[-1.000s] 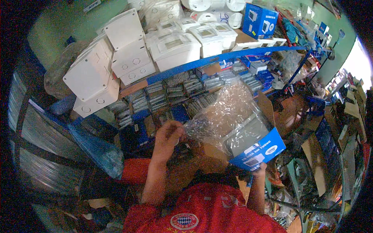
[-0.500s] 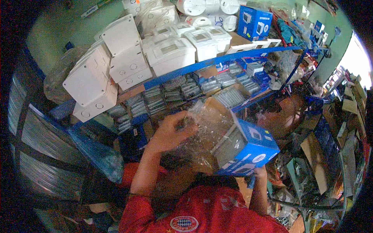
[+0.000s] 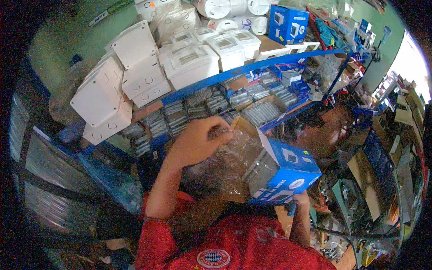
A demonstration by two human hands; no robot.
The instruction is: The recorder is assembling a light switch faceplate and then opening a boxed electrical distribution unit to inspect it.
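The blue and white box [image 3: 283, 173] now sits higher and closer to the chest than a second ago, tilted so one corner points up and its open flap faces the shelves. The right hand [image 3: 300, 200] supports it from below; only the fingertips show under its lower edge, grasping the box. The left hand [image 3: 198, 141] has risen from the lower middle of the view and now pinches the top of the clear plastic wrap [image 3: 229, 159], grip clenched on the crumpled film just beside the box. The wrap, spread wide before, is now bunched between hand and box.

Behind them the blue shelf rail [image 3: 252, 67] crosses the view, with white plastic enclosures [image 3: 135, 67] stacked above it and rows of small packets [image 3: 211, 101] below. Another blue box [image 3: 288, 22] stands on the top shelf. A blue plastic bag [image 3: 108, 180] hangs by the left forearm. The wrap hides part of the lower shelf.
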